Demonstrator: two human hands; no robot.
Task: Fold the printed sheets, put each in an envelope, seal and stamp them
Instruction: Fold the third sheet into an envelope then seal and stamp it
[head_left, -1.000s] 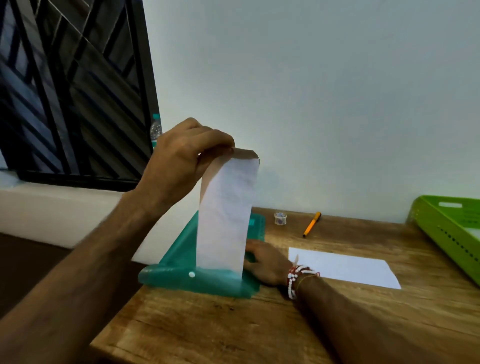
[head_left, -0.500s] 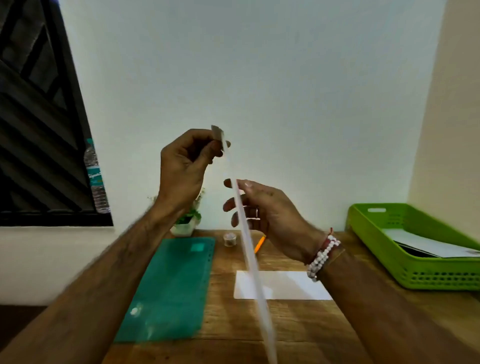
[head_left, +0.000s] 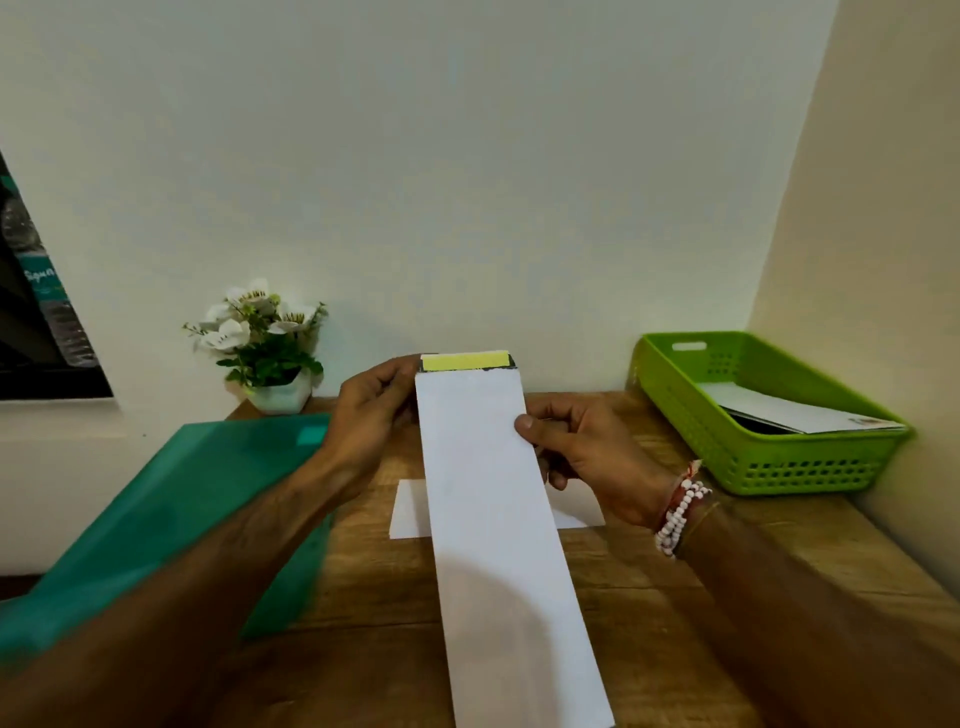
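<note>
I hold a long white envelope (head_left: 498, 519) lengthwise in front of me above the wooden table (head_left: 649, 597). Its flap at the far end is open and shows a yellow adhesive strip (head_left: 465, 361). My left hand (head_left: 371, 415) grips the envelope's upper left edge near the flap. My right hand (head_left: 587, 454) pinches the right edge, thumb on the front face. A folded white sheet (head_left: 408, 512) lies flat on the table below the envelope, mostly hidden by it.
A teal plastic folder (head_left: 171, 519) lies at the left under my left forearm. A green plastic basket (head_left: 753, 467) with envelopes or papers inside stands at the right against the wall. A small pot of white flowers (head_left: 265, 348) is at the back left.
The envelope came out of the teal folder in my left hand, turned from edge-on to face-on, and my right hand took hold of its right edge. My view swung right.
</note>
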